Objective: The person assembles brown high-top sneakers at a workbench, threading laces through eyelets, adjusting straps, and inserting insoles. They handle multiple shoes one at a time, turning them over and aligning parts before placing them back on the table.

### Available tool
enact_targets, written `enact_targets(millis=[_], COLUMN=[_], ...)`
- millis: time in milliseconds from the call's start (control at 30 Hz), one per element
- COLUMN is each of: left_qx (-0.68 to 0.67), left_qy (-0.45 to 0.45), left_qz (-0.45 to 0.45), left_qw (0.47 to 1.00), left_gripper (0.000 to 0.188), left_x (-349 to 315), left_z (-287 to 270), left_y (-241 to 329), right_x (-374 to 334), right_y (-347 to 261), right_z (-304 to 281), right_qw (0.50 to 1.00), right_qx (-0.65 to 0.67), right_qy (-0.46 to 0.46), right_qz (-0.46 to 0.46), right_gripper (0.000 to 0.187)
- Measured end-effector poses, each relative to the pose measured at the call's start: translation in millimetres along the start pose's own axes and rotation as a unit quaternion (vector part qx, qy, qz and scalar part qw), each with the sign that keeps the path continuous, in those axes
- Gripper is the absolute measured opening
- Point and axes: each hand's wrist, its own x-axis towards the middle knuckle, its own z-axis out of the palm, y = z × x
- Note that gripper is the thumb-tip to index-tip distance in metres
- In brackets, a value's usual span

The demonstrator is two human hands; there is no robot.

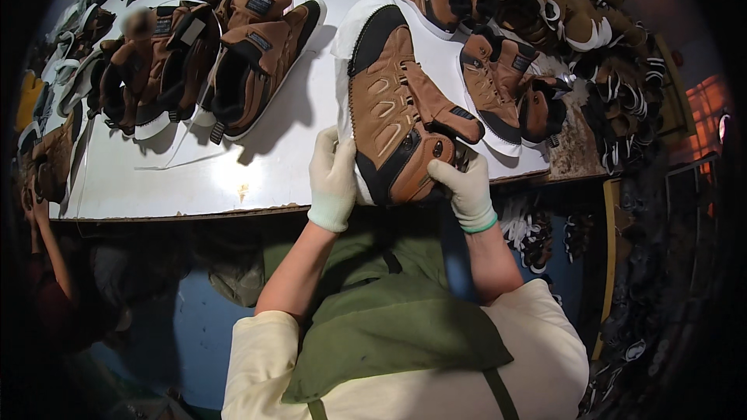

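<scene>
A brown-and-black shoe point(381, 109) fills the centre of the frame, tilted slightly, its toe toward the top and its heel end toward the lower centre, between two hands in pale knitted gloves. The left hand point(332, 187) grips its lower left edge, the thumb lying along the white border and the other fingers bunched just to the left of it. The right hand point(471, 194) grasps the heel end from the lower right, its thumb pressed across the brown side near the opening; its other fingers are partly hidden, so their exact contact cannot be told. The tongue point(436, 101) flops toward the right, above the right thumb and apart from it. Below the shoe's toe spreads a white table point(288, 183), with similar shoes point(253, 70) clustered at the upper left and another pair point(498, 89) right of centre.
</scene>
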Motion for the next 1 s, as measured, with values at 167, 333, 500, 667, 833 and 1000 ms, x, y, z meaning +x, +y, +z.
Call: enact_targets(millis=[167,333,500,667,833,1000], left_qx=[-0.009,-0.035,-0.053,0.219,0.329,0.364], left_qy=[-0.009,-0.016,-0.02,0.077,0.004,-0.065], left_qz=[0.025,0.007,0.01,0.16,0.395,0.225], left_qw=[1.0,0.999,0.998,0.959,0.858,0.901], left_gripper=[0.03,0.031,0.033,0.037,0.027,0.019], left_x=[-1.6,-5.2,-5.1,-2.9,-1.4,7.1], left_z=[-2.3,-4.5,-4.2,-6.7,-1.4,24.0], left_y=[3.3,4.1,3.0,7.1,40.2,46.0], right_x=[-2.9,-7.4,-11.6,-13.8,-13.8,-15.7], right_y=[1.8,0.6,1.2,-8.2,-1.7,2.8], right_z=[0.0,0.7,-0.3,15.5,18.0,22.8], right_qw=[1.0,1.0,1.0,1.0,0.998,0.997], right_qx=[-0.001,0.006,-0.01,-0.029,-0.054,-0.07], right_qy=[-0.01,-0.009,-0.003,0.011,0.002,-0.011], right_qz=[-0.016,-0.012,-0.002,0.007,0.016,-0.019], right_gripper=[0.035,0.036,0.036,0.031,0.03,0.029])
